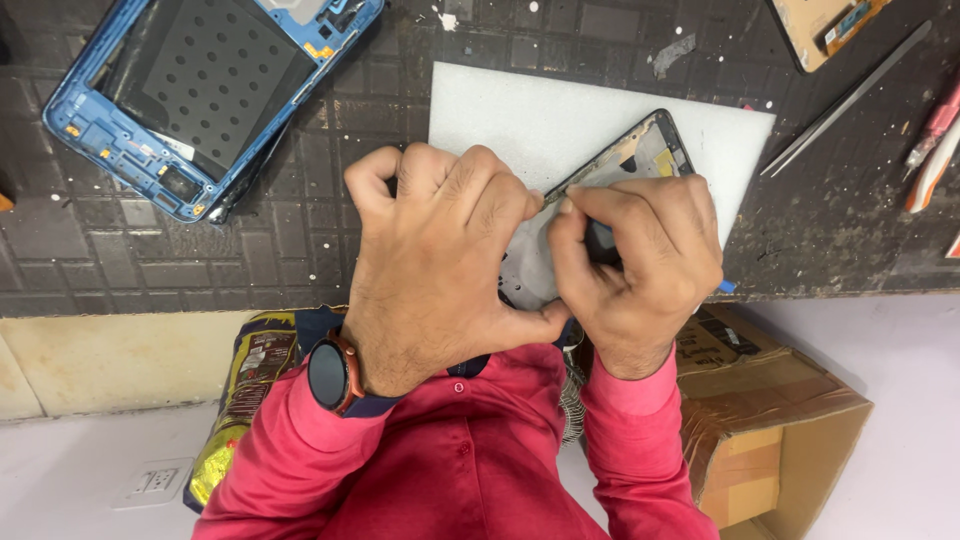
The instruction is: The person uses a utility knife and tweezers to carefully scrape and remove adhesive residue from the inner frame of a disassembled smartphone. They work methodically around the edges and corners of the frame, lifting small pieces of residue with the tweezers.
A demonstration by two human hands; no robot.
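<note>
A dark-framed phone body lies tilted on a white foam pad at the bench's near edge. My left hand rests curled over its lower half, holding it down. My right hand is closed around a small tool, mostly hidden, whose thin tip meets the phone's left edge between my two thumbs. A round dark watch sits on my left wrist, and both sleeves are red.
A blue phone frame with a dark panel lies at the back left. Another opened phone, a long metal strip and pen-like tools lie at the right. Below the bench are a cardboard box and a foil bag.
</note>
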